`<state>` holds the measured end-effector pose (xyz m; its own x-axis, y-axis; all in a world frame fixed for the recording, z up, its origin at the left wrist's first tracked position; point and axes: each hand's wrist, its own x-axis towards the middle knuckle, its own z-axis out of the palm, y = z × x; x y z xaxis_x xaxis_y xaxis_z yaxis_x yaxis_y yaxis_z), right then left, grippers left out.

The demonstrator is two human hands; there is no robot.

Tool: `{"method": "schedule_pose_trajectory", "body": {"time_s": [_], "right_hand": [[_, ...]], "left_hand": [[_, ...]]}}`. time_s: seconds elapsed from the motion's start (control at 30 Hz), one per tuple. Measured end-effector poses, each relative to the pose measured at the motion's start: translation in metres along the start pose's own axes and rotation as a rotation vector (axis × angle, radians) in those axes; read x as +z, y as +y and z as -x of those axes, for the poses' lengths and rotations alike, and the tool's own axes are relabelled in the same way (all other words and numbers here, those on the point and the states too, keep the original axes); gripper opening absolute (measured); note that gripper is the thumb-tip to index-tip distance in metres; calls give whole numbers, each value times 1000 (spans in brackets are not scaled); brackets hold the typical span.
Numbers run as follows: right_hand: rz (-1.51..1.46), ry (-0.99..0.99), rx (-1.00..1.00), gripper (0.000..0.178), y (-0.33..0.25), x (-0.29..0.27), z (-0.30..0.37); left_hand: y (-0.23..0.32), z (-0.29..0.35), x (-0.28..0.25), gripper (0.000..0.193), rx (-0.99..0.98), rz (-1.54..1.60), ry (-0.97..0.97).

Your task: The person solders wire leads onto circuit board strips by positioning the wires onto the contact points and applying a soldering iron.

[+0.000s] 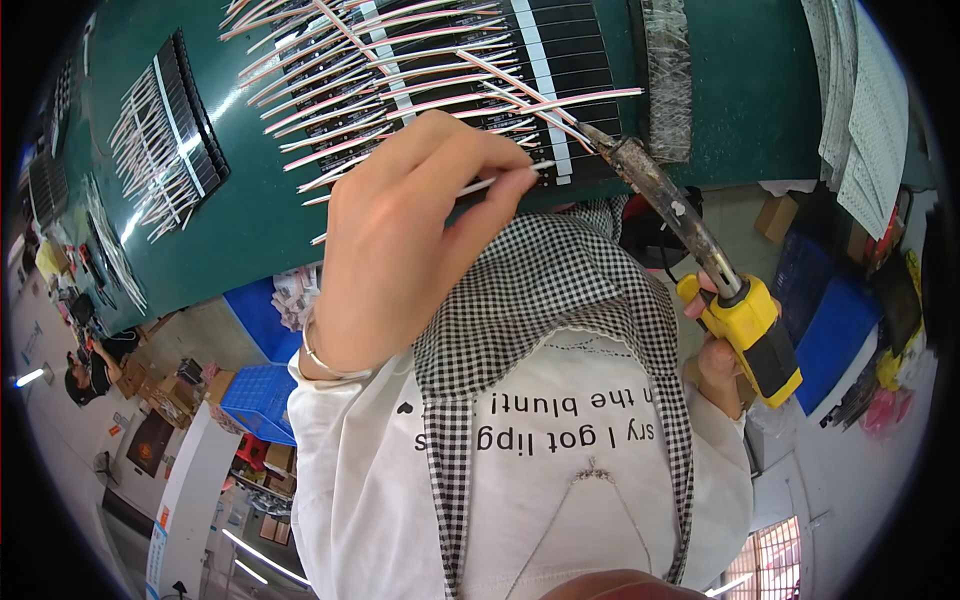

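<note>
My left hand [400, 215] hovers over the near edge of a black circuit board panel [585, 55], thumb and forefinger pinched on a thin white wire [478, 186]. Many white and red wires [330, 128] lie in rows across this panel, and pale strips cross it. My right hand [715, 350] grips a yellow and black soldering gun [755, 340] by its handle. Its long, stained metal barrel slants up and left, with the tip near several wire ends at the panel's right side. Whether the tip touches them I cannot tell.
Another black panel [172, 130] with wires lies farther left on the green table [255, 215]. A film-wrapped bar [668, 85] lies right of the panel. White perforated sheets [858, 110] hang at the right. A blue crate [262, 402] stands below the table, and another person [92, 370] is far left.
</note>
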<state>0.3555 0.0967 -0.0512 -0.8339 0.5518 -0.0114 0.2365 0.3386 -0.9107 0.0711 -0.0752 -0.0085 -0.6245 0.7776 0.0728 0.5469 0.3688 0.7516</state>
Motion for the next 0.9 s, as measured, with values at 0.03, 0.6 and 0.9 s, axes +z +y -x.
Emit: {"method": "schedule_pose_trajectory", "body": {"time_s": [0.03, 0.6, 0.9], "right_hand": [[6, 11, -43, 60, 1, 0, 0], [79, -20, -89, 67, -13, 6, -16], [75, -49, -200, 62, -11, 7, -22]], "left_hand": [[-1, 1, 4, 12, -56, -21, 5], [-1, -5, 1, 13, -130, -67, -97], [-4, -6, 0, 13, -133, -78, -100]]}}
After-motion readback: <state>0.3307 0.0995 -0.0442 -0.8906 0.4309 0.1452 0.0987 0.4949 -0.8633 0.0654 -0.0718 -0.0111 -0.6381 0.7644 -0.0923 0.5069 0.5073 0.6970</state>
